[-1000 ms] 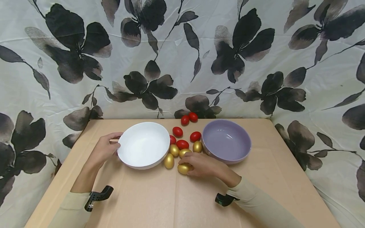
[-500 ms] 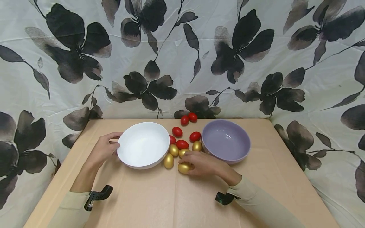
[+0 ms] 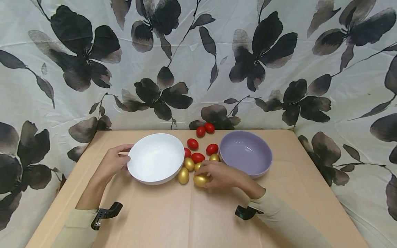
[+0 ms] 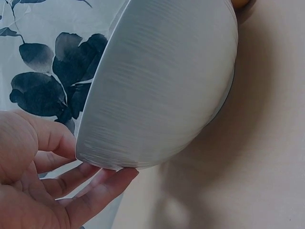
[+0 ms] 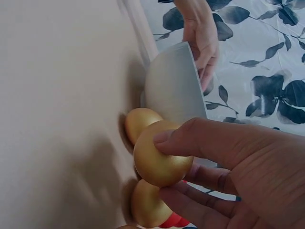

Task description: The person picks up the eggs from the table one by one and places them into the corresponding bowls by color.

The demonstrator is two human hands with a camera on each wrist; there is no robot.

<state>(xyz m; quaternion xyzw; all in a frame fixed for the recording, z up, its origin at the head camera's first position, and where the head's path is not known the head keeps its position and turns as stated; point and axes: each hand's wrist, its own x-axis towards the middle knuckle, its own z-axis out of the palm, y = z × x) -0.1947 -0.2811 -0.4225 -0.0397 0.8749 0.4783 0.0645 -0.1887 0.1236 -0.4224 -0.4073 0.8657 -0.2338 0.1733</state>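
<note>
My right hand (image 3: pixel 221 175) pinches a golden egg (image 3: pixel 201 180) between thumb and fingertips, just in front of the other eggs. In the right wrist view the thumb presses the near side of that egg (image 5: pixel 161 155), which overlaps more golden eggs behind it. My left hand (image 3: pixel 114 162) holds the left rim of a white bowl (image 3: pixel 156 158). The left wrist view has its fingers (image 4: pixel 102 193) against the outside of the bowl. Several golden eggs (image 3: pixel 183 175) and red eggs (image 3: pixel 197 157) lie between the white bowl and a purple bowl (image 3: pixel 246 153). Both bowls have bare insides.
A pale wooden table (image 3: pixel 155 217) carries everything. Two red eggs (image 3: pixel 209 128) lie near its back edge, by a white cloth (image 3: pixel 198 62) with dark printed flowers. A black wrist device (image 3: pixel 108 213) sits on the left sleeve, another black device (image 3: pixel 245 212) on the right.
My right hand has risen slightly with the golden egg and now covers more of the golden eggs behind. My left hand and both bowls stay in place.
</note>
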